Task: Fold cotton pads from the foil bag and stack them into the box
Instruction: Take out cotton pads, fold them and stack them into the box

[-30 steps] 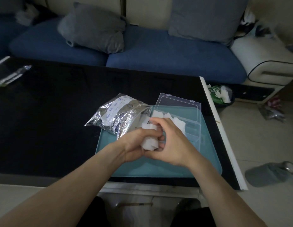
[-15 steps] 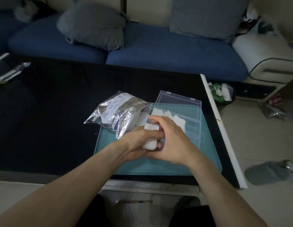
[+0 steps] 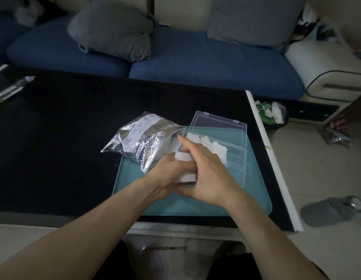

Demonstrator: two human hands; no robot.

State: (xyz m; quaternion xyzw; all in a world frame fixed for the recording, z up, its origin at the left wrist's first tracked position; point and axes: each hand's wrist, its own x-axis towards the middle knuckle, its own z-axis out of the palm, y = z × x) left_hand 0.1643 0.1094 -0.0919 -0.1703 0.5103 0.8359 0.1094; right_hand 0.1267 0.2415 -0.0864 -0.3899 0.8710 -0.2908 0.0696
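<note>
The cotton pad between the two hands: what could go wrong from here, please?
1. Both the left hand and right hand hold the cotton pad above the teal tray; a loose grip may let the fold open.
2. The clear box already holds pads lying unevenly, so a new one may sit crooked.
3. The foil bag lies close by the left hand, which might knock it.

Two bare forearms enter from 6 o'clock, without sleeves, watch, rings or gloves. The left hand [image 3: 169, 172] and right hand [image 3: 208, 175] are uncovered, nails short. Dark clothing shows at the lower edge, between the forearms.
</note>
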